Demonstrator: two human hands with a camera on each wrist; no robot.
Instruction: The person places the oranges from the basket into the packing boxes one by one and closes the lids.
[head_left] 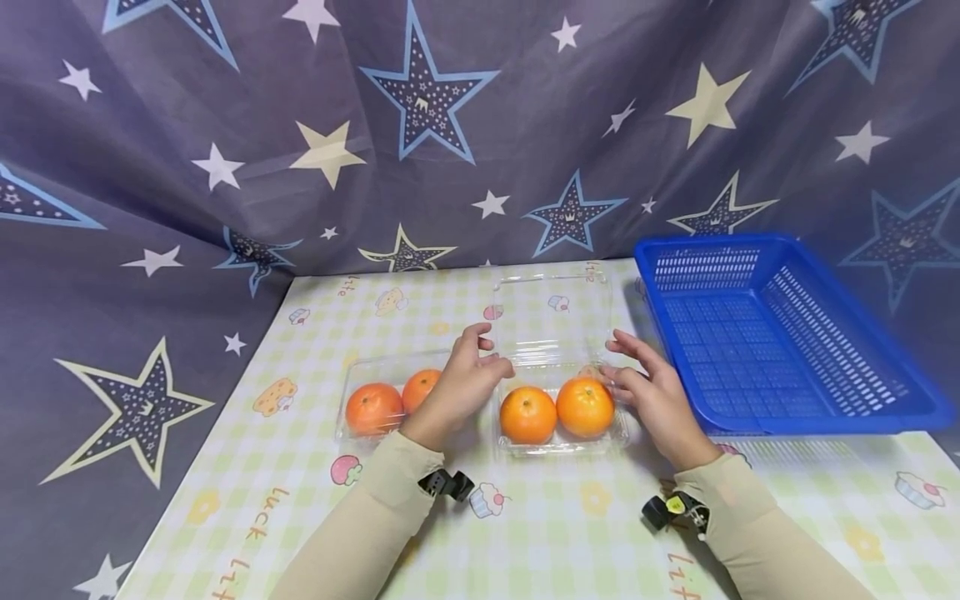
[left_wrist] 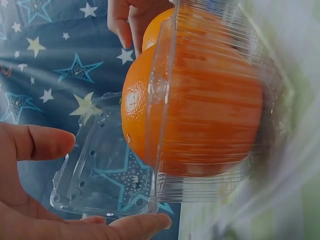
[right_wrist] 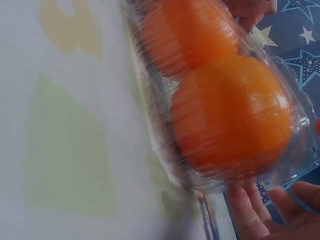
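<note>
A clear plastic clamshell box (head_left: pixel 562 451) stands with its lid (head_left: pixel 547 321) swung open toward the back. Side by side in its base sit two oranges, the left one (head_left: pixel 528 416) and the right one (head_left: pixel 586 407). My left hand (head_left: pixel 463 383) is at the box's left side near the hinge, fingers and thumb spread apart. In the left wrist view a fingertip (left_wrist: pixel 150 223) lies by the hinge edge; contact cannot be told. On the other side my right hand (head_left: pixel 660 404) has its fingers extended at the box's right edge, holding nothing.
Left of the open box is a second clear box (head_left: pixel 358 375) holding two oranges (head_left: pixel 373 408), partly behind my left forearm. A blue plastic basket (head_left: pixel 675 350) stands at the right. A star-patterned curtain (head_left: pixel 480 108) hangs behind the checked tablecloth (head_left: pixel 300 467).
</note>
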